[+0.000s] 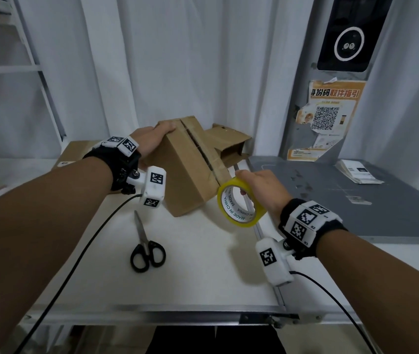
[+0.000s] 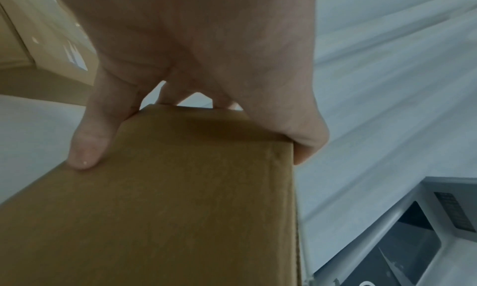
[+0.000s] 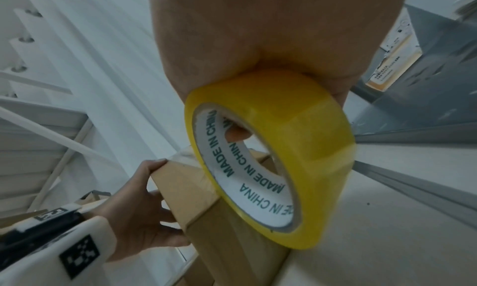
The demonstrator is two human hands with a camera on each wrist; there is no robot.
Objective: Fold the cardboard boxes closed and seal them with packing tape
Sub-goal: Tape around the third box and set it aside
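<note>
Left hand (image 1: 156, 141) grips box (image 1: 185, 172) — right hand (image 1: 262, 185) grips tape roll (image 1: 240, 204).

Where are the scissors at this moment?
In the head view the scissors lie on the white table, untouched, in front of the cardboard box and between the two forearms, left of the tape roll.

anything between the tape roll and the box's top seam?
Nothing visible. The right hand holds the tape roll right at the near end of the box seam; the left hand grips the far corner, off the seam.
</note>
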